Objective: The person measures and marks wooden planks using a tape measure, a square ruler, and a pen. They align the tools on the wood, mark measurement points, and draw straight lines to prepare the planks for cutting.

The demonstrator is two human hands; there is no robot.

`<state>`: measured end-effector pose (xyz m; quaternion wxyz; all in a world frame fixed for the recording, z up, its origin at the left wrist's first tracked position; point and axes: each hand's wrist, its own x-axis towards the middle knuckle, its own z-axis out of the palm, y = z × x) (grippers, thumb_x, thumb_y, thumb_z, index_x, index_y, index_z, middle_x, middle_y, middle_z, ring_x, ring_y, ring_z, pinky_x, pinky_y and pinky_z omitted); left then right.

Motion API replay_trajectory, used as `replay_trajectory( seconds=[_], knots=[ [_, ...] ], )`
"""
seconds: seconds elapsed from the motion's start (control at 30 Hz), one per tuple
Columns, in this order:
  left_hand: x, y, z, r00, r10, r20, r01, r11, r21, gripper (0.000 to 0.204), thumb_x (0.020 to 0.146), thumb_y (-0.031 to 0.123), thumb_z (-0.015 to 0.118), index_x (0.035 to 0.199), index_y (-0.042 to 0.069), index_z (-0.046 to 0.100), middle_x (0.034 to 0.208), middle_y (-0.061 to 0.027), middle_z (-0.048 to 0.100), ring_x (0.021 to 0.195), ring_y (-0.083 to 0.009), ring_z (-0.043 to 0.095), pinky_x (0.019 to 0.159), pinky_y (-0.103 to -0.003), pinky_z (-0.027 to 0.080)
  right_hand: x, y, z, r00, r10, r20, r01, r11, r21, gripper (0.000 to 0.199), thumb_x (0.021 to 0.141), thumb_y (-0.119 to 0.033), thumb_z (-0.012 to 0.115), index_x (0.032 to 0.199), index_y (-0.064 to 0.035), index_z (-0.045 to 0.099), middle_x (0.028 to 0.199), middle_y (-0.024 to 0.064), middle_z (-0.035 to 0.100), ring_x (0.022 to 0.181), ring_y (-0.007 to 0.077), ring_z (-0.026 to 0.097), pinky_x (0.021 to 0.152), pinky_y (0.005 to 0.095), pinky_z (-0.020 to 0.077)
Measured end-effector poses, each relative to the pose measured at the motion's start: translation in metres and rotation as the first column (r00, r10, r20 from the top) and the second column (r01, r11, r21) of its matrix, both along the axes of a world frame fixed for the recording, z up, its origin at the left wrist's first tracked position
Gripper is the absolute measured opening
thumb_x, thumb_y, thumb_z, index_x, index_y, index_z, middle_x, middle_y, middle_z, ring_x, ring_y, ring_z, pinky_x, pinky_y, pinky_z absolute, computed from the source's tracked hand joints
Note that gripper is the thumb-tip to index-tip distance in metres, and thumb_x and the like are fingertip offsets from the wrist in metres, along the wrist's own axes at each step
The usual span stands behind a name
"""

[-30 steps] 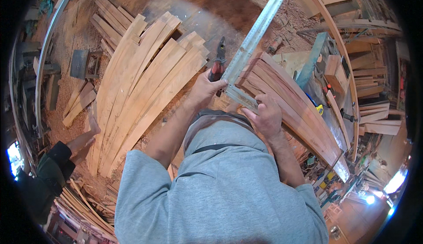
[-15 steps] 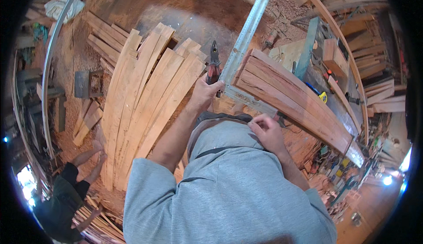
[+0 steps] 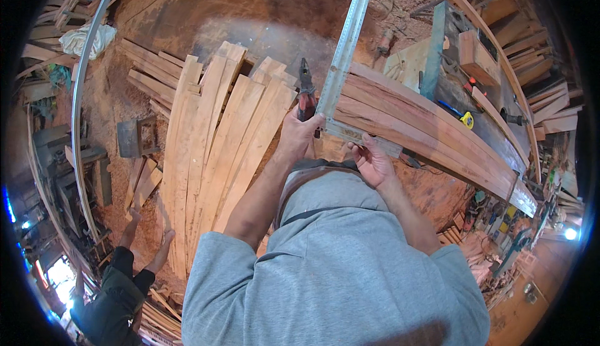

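Note:
My left hand (image 3: 295, 135) is closed round red-handled pliers (image 3: 306, 93), their dark jaws pointing away from me. The same hand's thumb presses on the corner of a metal carpenter's square (image 3: 342, 58). Its long scaled blade reaches far up and to the right, and its short arm runs right in front of my waist. At that short arm, my right hand (image 3: 377, 163) pinches the near edge between thumb and fingers. Just beyond the square lies a stack of reddish planks (image 3: 406, 118), tapering and running off to the right.
Long pale boards (image 3: 219, 133) fan out on the floor to my left. A bench (image 3: 465, 65) at right carries a wooden block (image 3: 480, 58) and a yellow tape measure (image 3: 467, 120). Another person (image 3: 115, 293) is at the lower left. A curved metal strip (image 3: 76, 102) arches at far left.
My right hand has risen from near my waist to the square's short arm. The square has turned slightly more upright in view, while my left hand keeps hold of it and the pliers.

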<state>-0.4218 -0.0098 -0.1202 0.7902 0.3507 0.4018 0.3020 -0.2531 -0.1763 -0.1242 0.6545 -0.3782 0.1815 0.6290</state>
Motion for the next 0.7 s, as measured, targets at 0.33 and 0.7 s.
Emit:
replay_trajectory(
  seconds=[0.33,0.7],
  knots=[
    [-0.051,0.019,0.036,0.883,-0.042,-0.468,0.126,0.98,0.151,0.029,0.094,0.01,0.067,0.121,0.002,0.062,0.084,0.0006,0.063,0.071,-0.0071,0.059,0.063,-0.024,0.048,-0.001,-0.002,-0.01,0.997,0.028,0.067,-0.029,1.0,0.007,0.032,0.09,-0.012,0.078,0.115,0.0014,0.063,0.11,0.0144,0.07,0.1,0.0272,0.069,0.087,0.0306,0.0604],
    [-0.055,0.063,0.053,0.926,0.245,-0.286,0.197,0.333,0.922,0.037,0.086,-0.005,0.073,0.117,0.012,0.061,0.135,-0.0127,0.064,0.132,-0.0317,0.054,0.108,-0.042,0.045,0.001,0.02,0.127,0.984,0.144,-0.108,-0.14,0.989,0.041,0.024,0.091,-0.008,0.074,0.11,0.0032,0.065,0.101,0.0162,0.071,0.084,0.0222,0.07,0.068,0.0236,0.0616]
  ],
)
